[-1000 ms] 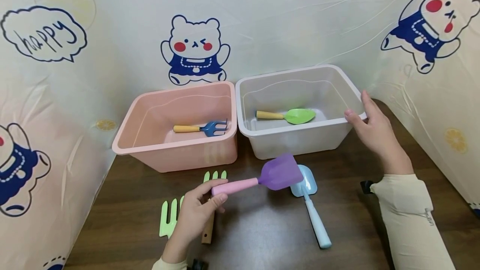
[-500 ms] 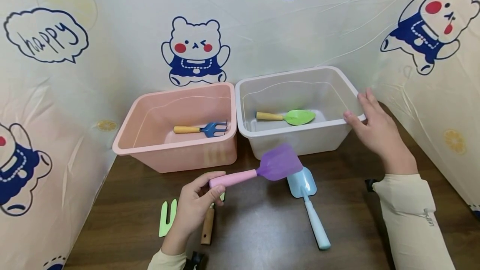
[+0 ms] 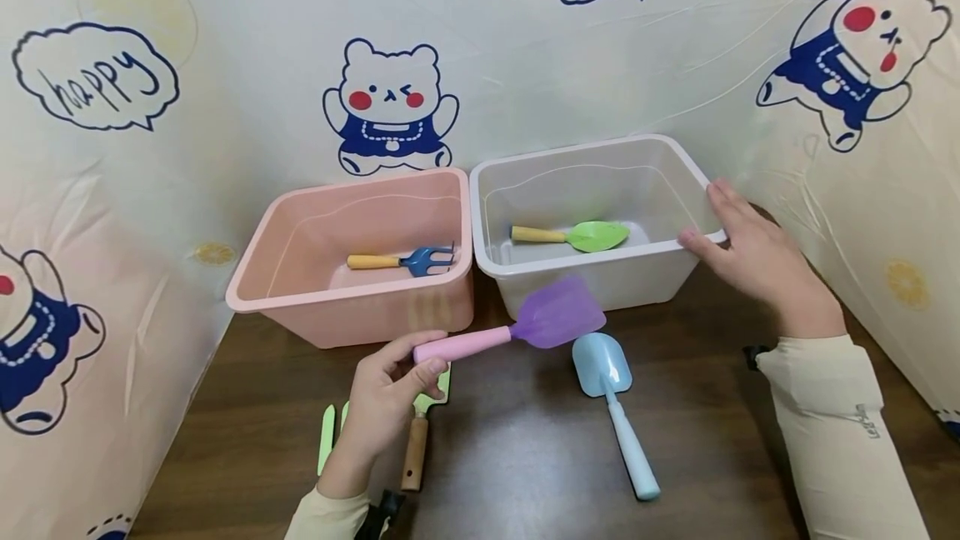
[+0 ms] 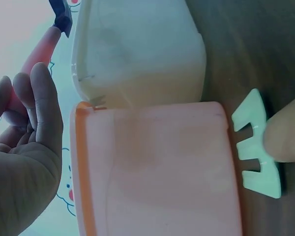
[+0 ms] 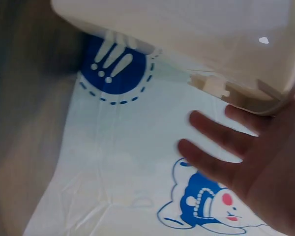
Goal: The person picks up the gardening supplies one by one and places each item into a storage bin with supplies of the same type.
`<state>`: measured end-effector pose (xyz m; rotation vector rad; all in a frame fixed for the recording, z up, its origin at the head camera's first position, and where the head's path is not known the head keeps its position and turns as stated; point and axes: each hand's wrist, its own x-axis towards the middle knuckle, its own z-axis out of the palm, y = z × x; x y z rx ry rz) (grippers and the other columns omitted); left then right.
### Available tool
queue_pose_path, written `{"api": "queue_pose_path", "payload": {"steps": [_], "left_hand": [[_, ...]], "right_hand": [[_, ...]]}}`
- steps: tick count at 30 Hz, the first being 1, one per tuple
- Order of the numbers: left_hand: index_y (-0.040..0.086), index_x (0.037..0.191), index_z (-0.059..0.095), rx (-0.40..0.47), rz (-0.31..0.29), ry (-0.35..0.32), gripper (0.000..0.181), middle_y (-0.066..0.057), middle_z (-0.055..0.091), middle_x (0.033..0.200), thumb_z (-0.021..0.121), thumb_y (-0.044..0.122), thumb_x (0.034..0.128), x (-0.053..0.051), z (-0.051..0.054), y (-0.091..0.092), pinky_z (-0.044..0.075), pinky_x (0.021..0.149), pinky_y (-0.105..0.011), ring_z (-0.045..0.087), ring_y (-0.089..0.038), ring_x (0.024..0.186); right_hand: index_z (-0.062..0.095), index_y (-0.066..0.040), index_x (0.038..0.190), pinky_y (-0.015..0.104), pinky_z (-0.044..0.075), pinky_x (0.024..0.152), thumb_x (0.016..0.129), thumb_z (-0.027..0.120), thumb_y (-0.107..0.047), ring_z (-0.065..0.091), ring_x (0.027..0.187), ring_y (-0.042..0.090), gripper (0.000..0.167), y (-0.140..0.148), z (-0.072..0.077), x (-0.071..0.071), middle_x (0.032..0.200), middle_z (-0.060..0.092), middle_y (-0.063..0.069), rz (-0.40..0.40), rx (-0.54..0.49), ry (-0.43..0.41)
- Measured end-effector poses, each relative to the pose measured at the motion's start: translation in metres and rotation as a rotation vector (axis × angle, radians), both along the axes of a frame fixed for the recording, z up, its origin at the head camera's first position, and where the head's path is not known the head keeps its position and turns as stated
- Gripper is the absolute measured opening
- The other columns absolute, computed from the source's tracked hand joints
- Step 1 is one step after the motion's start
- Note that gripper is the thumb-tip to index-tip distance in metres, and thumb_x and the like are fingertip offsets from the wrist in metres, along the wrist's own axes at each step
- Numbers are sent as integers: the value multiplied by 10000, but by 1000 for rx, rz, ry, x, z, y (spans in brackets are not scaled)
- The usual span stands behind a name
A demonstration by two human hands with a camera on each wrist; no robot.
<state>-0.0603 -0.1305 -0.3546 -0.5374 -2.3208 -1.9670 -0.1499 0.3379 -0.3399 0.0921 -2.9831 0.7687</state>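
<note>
In the head view my left hand (image 3: 386, 394) pinches the pink handle of a toy shovel (image 3: 558, 312) by its end. Its purple blade points right, raised in front of the grey bin (image 3: 588, 283). My right hand (image 3: 772, 265) touches the front right corner of that bin, thumb on the rim; the right wrist view shows its fingers (image 5: 211, 164) spread and extended along the outside. Inside the grey bin lies a green trowel (image 3: 596, 236) with a yellow handle. A blue hand fork (image 3: 426, 261) lies in the pink bin (image 3: 360, 319).
On the dark wooden table (image 3: 517, 473) lies a light-blue shovel (image 3: 630, 448). Below my left hand are a green fork with a wooden handle (image 3: 415, 452) and another green fork (image 3: 326, 440), both partly hidden. A printed cloth (image 3: 247, 65) encloses the table behind and at the sides.
My left hand has raised the purple shovel slightly and shifted a little left, uncovering more of the light-blue blade. My right hand stays at the grey bin's corner, its wrist slightly further right.
</note>
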Motion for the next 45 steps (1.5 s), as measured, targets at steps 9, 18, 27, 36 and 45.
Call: {"api": "queue_pose_path", "payload": {"steps": [9, 18, 27, 36, 45], "left_hand": [[-82, 1210, 663, -40, -4, 13, 284, -180, 638, 856, 685, -45, 929, -5, 12, -2, 579, 551, -325, 686, -231, 598], [-85, 1190, 667, -29, -40, 59, 256, -210, 653, 857, 667, -62, 935, -14, 24, -5, 587, 566, -342, 676, -222, 591], [-136, 1179, 638, 59, -101, 72, 231, -195, 656, 833, 628, -56, 962, -39, 40, -5, 594, 567, -370, 614, -222, 562], [-116, 1183, 661, 76, -71, 63, 230, -227, 660, 852, 629, -11, 980, -58, 54, -2, 585, 581, -321, 610, -215, 584], [-69, 1197, 680, 40, -24, 62, 253, -205, 670, 878, 649, 71, 989, -76, 67, 5, 600, 601, -359, 626, -224, 622]], "right_hand": [[-129, -104, 1587, 684, 74, 1138, 953, 560, -631, -62, 1504, 415, 1075, 3, 9, -14, 1643, -210, 61, 94, -31, -106], [-204, -85, 1554, 679, 43, 1138, 951, 585, -611, -132, 1485, 423, 1123, 8, 8, -24, 1600, -312, 47, 118, -51, -118], [-178, -76, 1563, 723, 85, 1110, 929, 556, -676, -71, 1476, 490, 1141, 6, 15, -22, 1612, -281, 105, 81, -4, -147], [-142, -70, 1579, 743, 97, 1095, 921, 545, -699, -47, 1483, 486, 1140, 2, 15, -22, 1636, -210, 157, 73, 5, -154], [-138, -82, 1582, 749, 89, 1092, 920, 534, -710, -59, 1488, 470, 1133, 2, 14, -24, 1638, -214, 125, 69, -12, -131]]}}
